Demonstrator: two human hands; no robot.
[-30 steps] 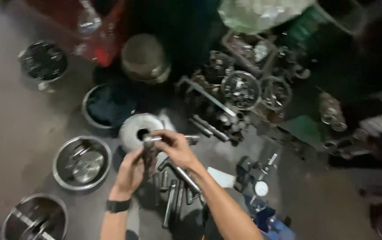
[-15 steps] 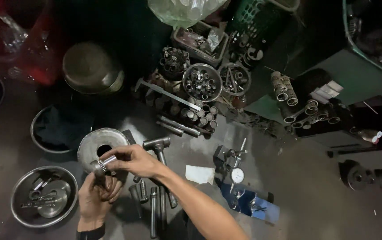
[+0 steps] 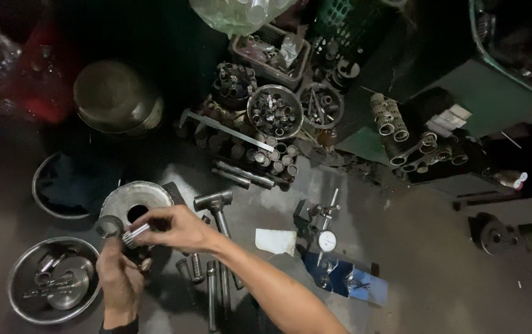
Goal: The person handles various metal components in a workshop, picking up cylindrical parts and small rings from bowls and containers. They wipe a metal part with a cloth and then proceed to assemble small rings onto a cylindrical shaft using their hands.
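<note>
A short splined shaft (image 3: pixel 134 234) is pinched in the right hand (image 3: pixel 173 227), and a dark ring-shaped part (image 3: pixel 109 226) is gripped in the left hand (image 3: pixel 117 278), near left beside the round steel disc (image 3: pixel 134 201). Both axes are best kept in line (no forcing) while the shaft is presented to the bore.

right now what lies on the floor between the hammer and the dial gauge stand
In the head view, a small white sheet lies flat on the floor between the hammer and the dial gauge stand, apart from both. The rest of that stretch is bare floor.
</note>
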